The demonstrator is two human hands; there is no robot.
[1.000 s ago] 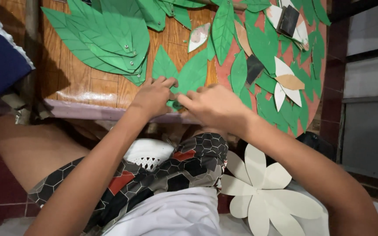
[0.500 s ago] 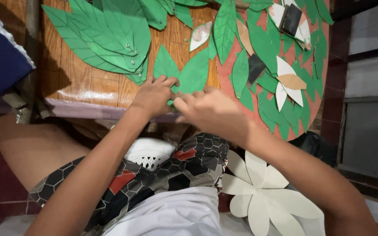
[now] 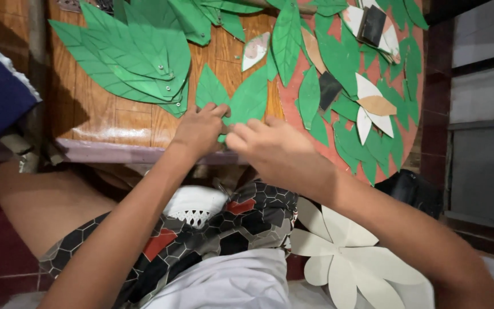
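A wooden surface [image 3: 115, 123] fills the upper part of the view, and everything here is placed against it. On its right half lies a round reddish board [image 3: 413, 86] covered with green paper leaves and a few white petals. On the surface's upper left lies a fan of long green leaves [image 3: 138, 57] pinned together at their tips. Below the surface's near edge, over the person's patterned shorts [image 3: 212, 240], a white cut-out flower [image 3: 344, 252] lies at the lower right. At the surface's near edge, about midway along it, a pair of green leaves [image 3: 241, 100] lies flat (two pointed blades joined at the base). The left hand [image 3: 198, 130] rests on the base of this pair, its fingers curled down onto the paper. The right hand [image 3: 273, 150] meets it from the right, fingers [image 3: 241, 137] bunched and pinching the same base just beside the left thumb
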